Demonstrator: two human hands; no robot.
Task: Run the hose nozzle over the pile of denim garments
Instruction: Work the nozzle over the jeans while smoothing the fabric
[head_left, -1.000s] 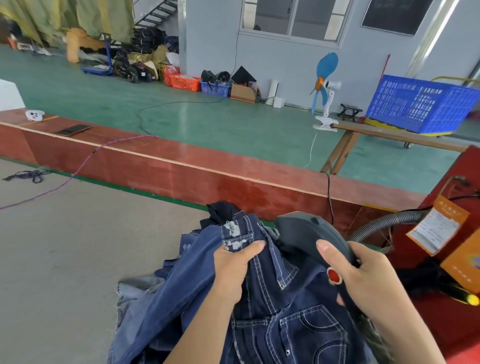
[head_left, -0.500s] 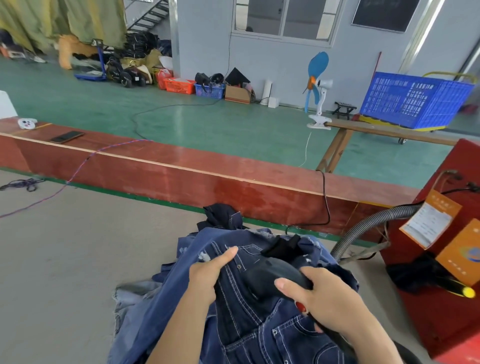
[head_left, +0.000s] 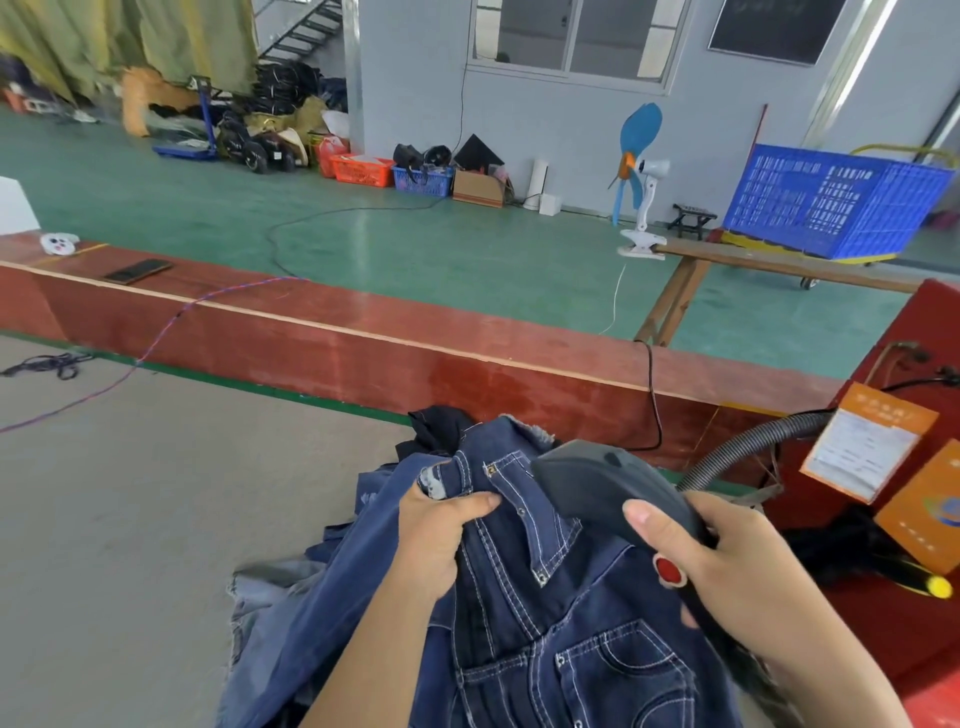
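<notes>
Bunching a fold of dark denim near the waistband, the left hand (head_left: 441, 535) curls its fingers and thumb round the cloth and lifts it off the pile of denim garments (head_left: 498, 613), most likely so the top layer stands clear and taut enough for the tool to pass over it. The pile lies on the grey tabletop (head_left: 156, 519), close to the person and spilling toward the near edge, with a paler piece showing at its left and a black scrap at the far end. The right hand (head_left: 737, 577) is wrapped round the handle of the hose nozzle (head_left: 613, 488), thumb laid along the top just above the red button (head_left: 668, 570); that placing looks chosen so the button sits within easy reach, though I cannot tell whether it is pressed. The nozzle's dark head points away from the person and sits just over the upper right part of the raised denim; contact cannot be made out. Its ribbed grey hose (head_left: 748, 452) arcs off to the right toward the red machine (head_left: 883, 613), leaving slack that should let the head sweep across the pile. With 1 hand holding and 1 steering, the pass appears to be under way near the waistband, and most of the pile lies nearer the person, yet to be covered
</notes>
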